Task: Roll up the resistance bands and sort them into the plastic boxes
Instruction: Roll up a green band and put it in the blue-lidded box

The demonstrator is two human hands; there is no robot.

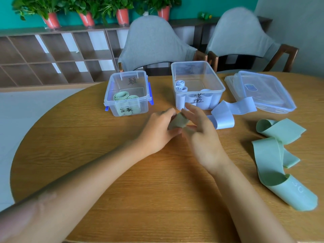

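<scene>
Holding a rolled band (178,122) mid-surface, our left hand (158,130) curls around it while our right hand (201,135) touches it with fingers spread, nearly straight. Beyond sit the small box (128,95) with green rolls and the large box (197,85) with blue ones. Loose bands, blue (226,113) and green (273,155), crowd the surface (105,163) toward its right edge; bare wood lies open toward us.
</scene>
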